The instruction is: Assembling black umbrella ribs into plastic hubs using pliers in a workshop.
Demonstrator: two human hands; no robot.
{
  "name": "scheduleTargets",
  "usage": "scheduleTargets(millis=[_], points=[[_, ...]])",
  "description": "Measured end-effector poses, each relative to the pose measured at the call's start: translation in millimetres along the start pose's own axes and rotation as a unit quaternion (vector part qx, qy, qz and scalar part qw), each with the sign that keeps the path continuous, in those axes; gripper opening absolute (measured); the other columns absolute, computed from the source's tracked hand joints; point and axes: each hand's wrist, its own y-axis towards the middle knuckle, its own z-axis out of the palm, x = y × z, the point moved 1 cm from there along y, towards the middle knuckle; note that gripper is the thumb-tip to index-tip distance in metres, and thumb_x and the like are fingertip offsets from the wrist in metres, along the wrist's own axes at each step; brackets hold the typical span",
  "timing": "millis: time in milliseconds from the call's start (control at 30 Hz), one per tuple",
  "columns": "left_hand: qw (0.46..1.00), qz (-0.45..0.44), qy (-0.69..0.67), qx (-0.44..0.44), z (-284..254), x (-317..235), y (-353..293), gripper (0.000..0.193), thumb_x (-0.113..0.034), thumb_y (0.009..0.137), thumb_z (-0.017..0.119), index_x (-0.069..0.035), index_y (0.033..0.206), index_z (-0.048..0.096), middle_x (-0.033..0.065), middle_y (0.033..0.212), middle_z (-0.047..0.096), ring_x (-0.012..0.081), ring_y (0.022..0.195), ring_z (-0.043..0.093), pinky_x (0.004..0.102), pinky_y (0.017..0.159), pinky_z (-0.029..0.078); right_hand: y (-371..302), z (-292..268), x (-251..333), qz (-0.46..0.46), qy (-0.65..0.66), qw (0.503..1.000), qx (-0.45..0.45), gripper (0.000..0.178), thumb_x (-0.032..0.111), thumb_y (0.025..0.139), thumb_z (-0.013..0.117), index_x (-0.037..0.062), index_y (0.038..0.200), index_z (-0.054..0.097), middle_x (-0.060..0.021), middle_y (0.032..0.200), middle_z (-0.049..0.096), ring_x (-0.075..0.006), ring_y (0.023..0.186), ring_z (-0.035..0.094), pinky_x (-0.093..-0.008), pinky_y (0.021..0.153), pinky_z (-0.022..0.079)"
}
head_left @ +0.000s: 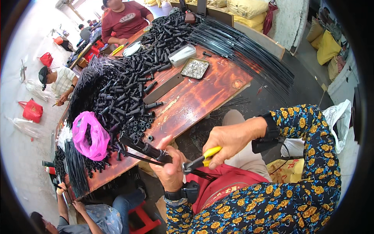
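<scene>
My left hand (171,169) grips a black plastic tube-shaped part (146,148), which slants up to the left toward the table edge. Thin black rods run past that part and below the hand. Closed around yellow-handled pliers (212,151), my right hand (235,136) is just to the right of the left one. The dark jaws of the pliers are at the left fingertips, by the end of the part. Whether they pinch a wire or rod there is too small to tell.
A large pile of black plastic parts (128,97) covers much of the wooden table (194,99). Long black rods (241,46) overhang its right side. Around the pile are a pink plastic bag (103,142), a flat metal bar (163,89) and a tray (191,77) of small metal pieces. Other people (124,23) sit nearby.
</scene>
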Motion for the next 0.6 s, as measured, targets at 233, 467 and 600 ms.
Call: scheduleTargets(millis=[233, 467, 600], points=[[0.987, -0.089, -0.125, -0.055, 0, -3, 5, 0.104, -0.087, 0.08, 0.027, 0.005, 0.12, 0.056, -0.0017, 0.048, 0.038, 0.0115, 0.038, 0.032, 0.0273, 0.04, 0.029, 7, 3, -7, -0.029, -0.39, 0.891, -0.232, 0.037, 0.013, 0.077, 0.065, 0.0064, 0.112, 0.057, -0.0136, 0.088, 0.058, -0.0334, 0.082, 0.063, -0.0428, 0.068, 0.052], [0.975, -0.153, -0.065, -0.146, 12, -9, 3, 0.091, -0.08, 0.088, 0.024, 0.001, 0.111, 0.06, -0.0013, 0.044, 0.033, 0.0125, 0.036, 0.028, 0.0281, 0.039, 0.029, 13, 12, 11, -0.01, -0.504, 0.816, -0.284, 0.049, 0.013, 0.074, 0.065, -0.002, 0.119, 0.052, -0.0211, 0.094, 0.052, -0.0355, 0.09, 0.052, -0.0414, 0.077, 0.048], [0.976, -0.146, -0.051, -0.156, 17, -8, 4, 0.091, -0.08, 0.087, 0.025, 0.001, 0.109, 0.06, -0.002, 0.044, 0.032, 0.0113, 0.036, 0.028, 0.0274, 0.039, 0.029, 12, 16, 6, -0.02, -0.571, 0.753, -0.328, 0.05, 0.016, 0.078, 0.06, -0.0053, 0.122, 0.051, -0.0185, 0.093, 0.051, -0.0314, 0.088, 0.05, -0.0385, 0.08, 0.044]])
